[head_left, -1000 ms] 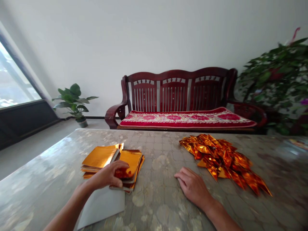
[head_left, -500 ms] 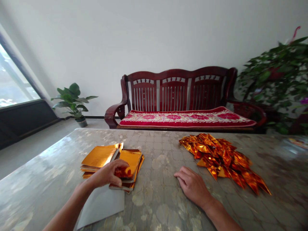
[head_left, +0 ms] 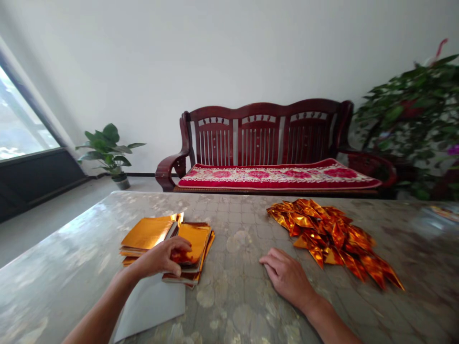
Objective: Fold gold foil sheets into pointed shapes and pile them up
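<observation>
My left hand (head_left: 164, 258) is at the near left corner of a stack of gold foil paper (head_left: 195, 236). Its fingers bend over the top sheet and its thumb is at the front edge, closed on the paper; part of the grip is hidden. Another gold foil stack (head_left: 147, 231) lies just behind and left, touching or nearly so. Under my left wrist a pale grey-white sheet (head_left: 154, 306) lies flat. My right hand (head_left: 285, 274) rests on the table, fingers together and loosely curled, with nothing seen in them. Close to its right is a heap of folded gold foil pieces (head_left: 324, 229).
The table (head_left: 233, 306) has a glossy, flower-patterned cover. Beyond its far edge stands a dark red wooden bench (head_left: 258, 141) with a red floral cushion (head_left: 279, 177). Potted plants stand on the left (head_left: 109, 148) and right (head_left: 423, 110). A clear item (head_left: 441, 215) sits at the table's right.
</observation>
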A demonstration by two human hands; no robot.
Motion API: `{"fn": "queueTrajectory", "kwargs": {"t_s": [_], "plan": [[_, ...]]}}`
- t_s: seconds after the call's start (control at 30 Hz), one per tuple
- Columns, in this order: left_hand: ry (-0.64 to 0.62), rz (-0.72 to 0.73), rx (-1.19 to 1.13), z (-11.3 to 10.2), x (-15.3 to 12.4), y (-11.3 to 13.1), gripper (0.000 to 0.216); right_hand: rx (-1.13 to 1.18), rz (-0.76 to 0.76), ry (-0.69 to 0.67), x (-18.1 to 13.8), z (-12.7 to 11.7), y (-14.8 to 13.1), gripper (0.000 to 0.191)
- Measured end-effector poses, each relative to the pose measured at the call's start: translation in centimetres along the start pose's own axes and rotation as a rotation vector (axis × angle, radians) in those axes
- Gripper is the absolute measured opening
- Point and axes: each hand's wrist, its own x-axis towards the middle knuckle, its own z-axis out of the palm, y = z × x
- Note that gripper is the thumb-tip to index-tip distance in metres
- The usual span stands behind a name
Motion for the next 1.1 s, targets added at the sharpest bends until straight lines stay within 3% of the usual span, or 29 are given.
{"fn": "queueTrajectory", "kwargs": {"t_s": [0.1, 0.27, 0.6, 1.1], "plan": [[-0.017, 0.010, -0.024, 0.2, 0.1, -0.3, 0.040, 0.005, 0.005, -0.006, -0.1, -0.1, -0.1, 0.026], [0.000, -0.090, -0.056, 1.0, 0.3, -1.2, 0.032, 0.014, 0.011, -0.004, 0.0, -0.1, 0.0, 0.025], [-0.041, -0.137, -0.078, 1.0, 0.6, -2.3, 0.044, 0.020, 0.013, 0.008, 0.1, -0.1, 0.1, 0.026], [-0.056, -0.152, -0.121, 0.9, 0.9, -2.5, 0.041, 0.033, 0.023, 0.004, 0.1, -0.3, -0.1, 0.027]]}}
